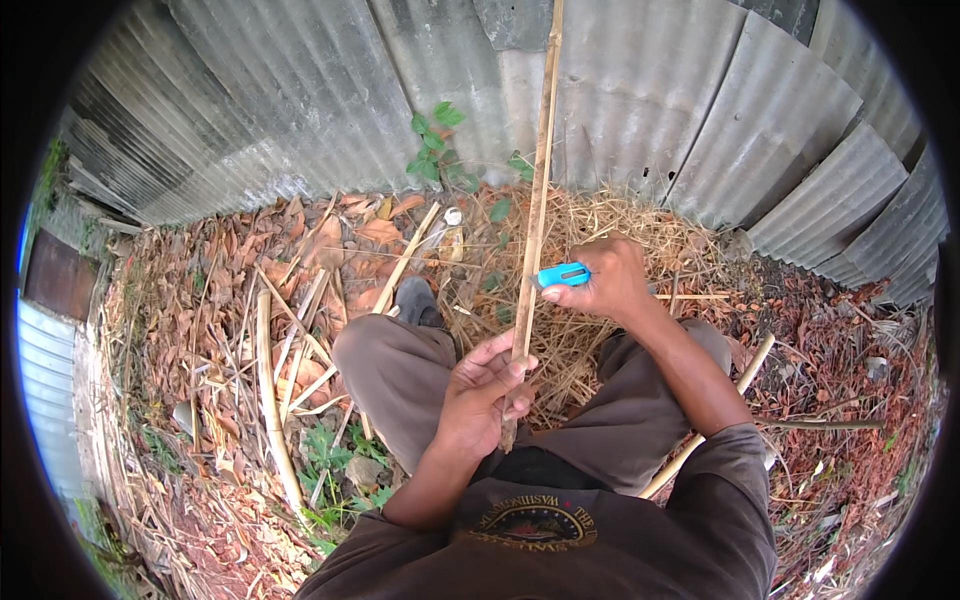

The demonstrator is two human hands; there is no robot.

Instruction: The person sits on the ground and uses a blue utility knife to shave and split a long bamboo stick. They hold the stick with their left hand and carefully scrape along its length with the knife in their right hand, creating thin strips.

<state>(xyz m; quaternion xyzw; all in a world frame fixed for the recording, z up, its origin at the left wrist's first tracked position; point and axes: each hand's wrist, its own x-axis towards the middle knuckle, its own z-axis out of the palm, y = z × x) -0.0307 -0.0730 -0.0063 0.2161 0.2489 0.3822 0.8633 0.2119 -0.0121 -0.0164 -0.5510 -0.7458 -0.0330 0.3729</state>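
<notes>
A long, narrow bamboo strip (541, 180) stands in front of me, its lower end by my lap and its upper end leaning up past the metal sheets. My left hand (476, 398) is closed around the strip near its lower end, thumb on the front. Higher up on the right, my right hand (615, 272) grips a bright blue utility knife (566, 275). The knife's front end meets the strip's right edge; its blade is too small to make out. Both knees are bent on either side of the strip.
Corrugated metal sheets (640, 100) form a wall ahead. Bamboo poles (272, 400) and split pieces lie among dry leaves (180, 330) at left. Thin shavings (590, 215) cover the ground between my legs and the wall. Another pole (672, 468) lies by my right leg.
</notes>
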